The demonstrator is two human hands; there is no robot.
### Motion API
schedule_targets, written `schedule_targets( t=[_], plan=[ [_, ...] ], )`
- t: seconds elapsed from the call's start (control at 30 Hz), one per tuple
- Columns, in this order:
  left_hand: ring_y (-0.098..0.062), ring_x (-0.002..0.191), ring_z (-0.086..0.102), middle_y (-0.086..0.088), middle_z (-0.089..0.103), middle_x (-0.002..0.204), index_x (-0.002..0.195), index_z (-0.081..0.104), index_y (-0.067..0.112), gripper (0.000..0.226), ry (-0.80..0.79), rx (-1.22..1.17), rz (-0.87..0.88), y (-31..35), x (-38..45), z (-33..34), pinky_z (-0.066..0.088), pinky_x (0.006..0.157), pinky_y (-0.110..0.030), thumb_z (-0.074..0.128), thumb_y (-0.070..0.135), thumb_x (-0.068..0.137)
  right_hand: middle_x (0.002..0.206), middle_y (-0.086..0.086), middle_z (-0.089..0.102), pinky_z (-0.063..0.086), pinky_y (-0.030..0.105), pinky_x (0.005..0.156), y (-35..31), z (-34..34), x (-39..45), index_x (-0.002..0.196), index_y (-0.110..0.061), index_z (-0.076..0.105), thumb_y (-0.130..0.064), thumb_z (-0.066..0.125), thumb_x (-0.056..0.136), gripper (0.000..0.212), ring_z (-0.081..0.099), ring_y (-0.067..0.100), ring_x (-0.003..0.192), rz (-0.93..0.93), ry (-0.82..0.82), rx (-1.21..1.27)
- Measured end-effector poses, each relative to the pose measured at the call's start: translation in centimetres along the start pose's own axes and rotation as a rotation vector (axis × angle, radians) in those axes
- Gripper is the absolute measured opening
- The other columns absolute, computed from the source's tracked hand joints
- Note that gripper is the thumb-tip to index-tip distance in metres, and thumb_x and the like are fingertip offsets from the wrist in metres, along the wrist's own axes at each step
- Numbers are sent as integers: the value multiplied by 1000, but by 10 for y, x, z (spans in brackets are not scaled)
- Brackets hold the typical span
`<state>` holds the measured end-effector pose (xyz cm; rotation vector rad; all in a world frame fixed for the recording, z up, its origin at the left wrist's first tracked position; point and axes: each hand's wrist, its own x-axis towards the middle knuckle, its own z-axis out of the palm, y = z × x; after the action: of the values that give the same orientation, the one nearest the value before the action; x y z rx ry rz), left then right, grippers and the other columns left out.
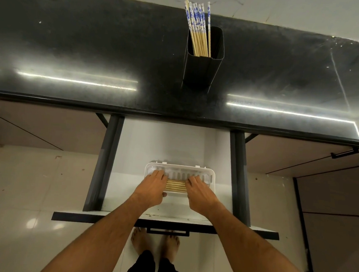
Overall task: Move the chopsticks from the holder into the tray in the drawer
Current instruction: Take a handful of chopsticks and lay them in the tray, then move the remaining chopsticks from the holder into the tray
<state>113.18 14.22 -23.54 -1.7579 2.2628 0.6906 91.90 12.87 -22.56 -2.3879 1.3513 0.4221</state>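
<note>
**Down in the drawer: batch laid, more upright in the holder**

Nearest, both hands lie palm-down in the tray (211, 174). Left hand (152, 187) covers the left ends of the laid chopsticks (176, 186), right hand (200, 193) the right ends; fingers flat and pressing, nothing pinched. The sticks lie side by side, long axis left–right, plain wood showing between the hands. Tray sits in the open drawer (169, 143).

Farther, up on the counter (74, 50), the holder (202, 69) stands ahead, slightly right. Remaining sticks (198, 26) lean upright in it, blue-patterned tops up. Right hand looks marginally nearer.
</note>
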Motion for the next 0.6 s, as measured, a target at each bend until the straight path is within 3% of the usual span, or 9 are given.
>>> schedule_targets(
  t=[0.1, 0.23, 0.47, 0.6],
  plan=[
    [-24, 134, 46, -5, 43, 151, 148, 37, 17, 71, -4, -6, -9, 0, 0, -2, 45, 111, -39, 70, 43, 91, 149, 9, 44, 40, 44, 115, 0, -1, -1, 148, -13, 39, -20, 67, 94, 61, 46, 25, 133, -4, -7, 4],
    [-21, 130, 51, -2, 51, 145, 143, 43, 18, 71, 52, -19, 19, 4, -3, -8, 45, 110, -37, 70, 53, 87, 145, 6, 48, 44, 45, 113, 1, -7, -6, 145, -16, 41, -40, 65, 94, 62, 48, 23, 129, -20, 36, 14],
    [-18, 110, 61, 0, 63, 125, 130, 53, 20, 51, 375, -35, 247, 11, -13, -45, 52, 103, -36, 53, 53, 92, 134, 7, 58, 53, 41, 102, 5, -46, -13, 138, -12, 50, -50, 60, 94, 60, 59, 24, 117, -125, 286, -41],
    [-25, 130, 56, -7, 57, 143, 144, 48, 14, 61, 477, 9, 241, 11, -7, -82, 38, 115, -38, 43, 54, 98, 148, 14, 51, 44, 43, 112, 7, -78, -11, 147, -7, 42, -54, 43, 101, 66, 53, 31, 132, -57, 393, -129]
  ],
)
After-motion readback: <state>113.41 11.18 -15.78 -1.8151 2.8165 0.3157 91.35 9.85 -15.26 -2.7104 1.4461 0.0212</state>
